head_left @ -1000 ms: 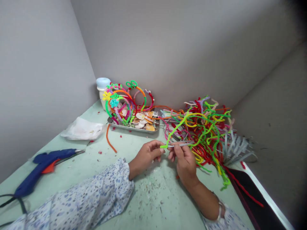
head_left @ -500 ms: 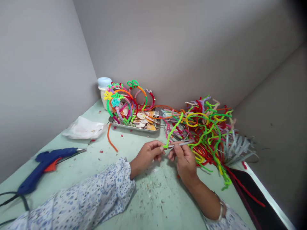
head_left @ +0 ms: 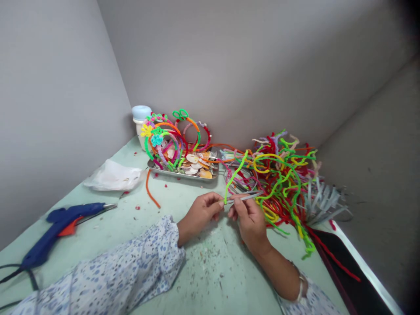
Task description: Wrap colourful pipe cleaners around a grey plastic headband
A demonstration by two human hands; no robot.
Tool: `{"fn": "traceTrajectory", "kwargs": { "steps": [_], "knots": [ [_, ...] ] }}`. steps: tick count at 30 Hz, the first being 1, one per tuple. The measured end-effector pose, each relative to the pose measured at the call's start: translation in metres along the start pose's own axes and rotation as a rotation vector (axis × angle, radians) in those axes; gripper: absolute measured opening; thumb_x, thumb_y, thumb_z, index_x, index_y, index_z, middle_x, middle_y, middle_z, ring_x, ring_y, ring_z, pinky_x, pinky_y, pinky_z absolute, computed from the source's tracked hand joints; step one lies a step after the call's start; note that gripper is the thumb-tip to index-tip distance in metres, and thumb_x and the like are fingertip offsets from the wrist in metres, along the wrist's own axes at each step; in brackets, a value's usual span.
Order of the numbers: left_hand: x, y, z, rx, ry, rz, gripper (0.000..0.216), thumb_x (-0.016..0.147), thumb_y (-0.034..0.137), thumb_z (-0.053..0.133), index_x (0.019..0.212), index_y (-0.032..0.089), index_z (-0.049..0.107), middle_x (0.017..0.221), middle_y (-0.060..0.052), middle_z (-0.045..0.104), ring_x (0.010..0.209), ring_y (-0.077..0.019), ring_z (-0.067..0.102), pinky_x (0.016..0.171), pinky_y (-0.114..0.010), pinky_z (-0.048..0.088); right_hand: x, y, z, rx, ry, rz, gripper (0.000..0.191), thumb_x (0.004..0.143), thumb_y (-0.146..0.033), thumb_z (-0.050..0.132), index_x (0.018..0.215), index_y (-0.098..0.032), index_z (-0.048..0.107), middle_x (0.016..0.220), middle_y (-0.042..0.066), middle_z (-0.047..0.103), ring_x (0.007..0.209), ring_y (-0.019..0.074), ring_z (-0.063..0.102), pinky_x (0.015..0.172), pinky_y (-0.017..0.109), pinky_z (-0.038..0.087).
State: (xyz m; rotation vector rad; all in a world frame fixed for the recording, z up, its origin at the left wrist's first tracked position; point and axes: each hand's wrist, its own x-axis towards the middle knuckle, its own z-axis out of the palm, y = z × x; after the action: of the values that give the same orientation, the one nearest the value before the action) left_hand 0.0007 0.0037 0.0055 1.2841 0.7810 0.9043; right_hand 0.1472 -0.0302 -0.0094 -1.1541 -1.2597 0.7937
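My left hand (head_left: pixel 201 213) pinches the near end of a lime-green pipe cleaner (head_left: pixel 235 173) that rises up and away to the right. My right hand (head_left: pixel 247 217) is closed on a thin grey metal strip (head_left: pixel 245 196), which looks like a hair clip. Its left tip meets the green end between my two hands. Both hands hover low over the pale green table (head_left: pixel 203 271). A tangled pile of pipe cleaners (head_left: pixel 282 175) in red, green, yellow and orange lies just behind my right hand.
A metal tray (head_left: pixel 182 175) with shells and wrapped headbands (head_left: pixel 170 135) stands at the back beside a white jar (head_left: pixel 140 120). A blue glue gun (head_left: pixel 55 227) lies at left, with a plastic bag (head_left: pixel 113 176) behind it. Grey strips (head_left: pixel 323 201) lie right; a dark tray (head_left: pixel 348 271) sits at the corner.
The green pipe cleaner's free part has swung more upright and to the left. My hands have shifted only slightly.
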Motion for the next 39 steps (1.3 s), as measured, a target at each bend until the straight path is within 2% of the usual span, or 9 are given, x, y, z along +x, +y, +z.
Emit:
{"fn": "traceTrajectory", "kwargs": {
  "steps": [16, 39],
  "knots": [
    [0.0015, -0.0055, 0.0004, 0.125, 0.029, 0.006, 0.02, 0.08, 0.031, 0.053, 0.068, 0.015, 0.052, 0.052, 0.005, 0.046, 0.046, -0.007, 0.038, 0.048, -0.021, 0.03, 0.0, 0.0001, -0.0008, -0.037, -0.035, 0.024, 0.027, 0.089, -0.043, 0.051, 0.091, -0.018, 0.062, 0.058, -0.002, 0.058, 0.053, 0.0124, 0.052, 0.052, 0.024, 0.044],
    [-0.002, -0.0023, 0.0049, 0.186, 0.037, 0.012, 0.013, 0.079, 0.022, 0.045, 0.068, 0.016, 0.048, 0.052, 0.006, 0.043, 0.046, -0.007, 0.035, 0.047, -0.02, 0.027, 0.0005, -0.0003, 0.0005, -0.076, -0.025, 0.045, 0.028, 0.09, -0.043, 0.05, 0.089, -0.018, 0.063, 0.057, -0.002, 0.058, 0.053, 0.0119, 0.053, 0.052, 0.023, 0.043]
  ]
}}
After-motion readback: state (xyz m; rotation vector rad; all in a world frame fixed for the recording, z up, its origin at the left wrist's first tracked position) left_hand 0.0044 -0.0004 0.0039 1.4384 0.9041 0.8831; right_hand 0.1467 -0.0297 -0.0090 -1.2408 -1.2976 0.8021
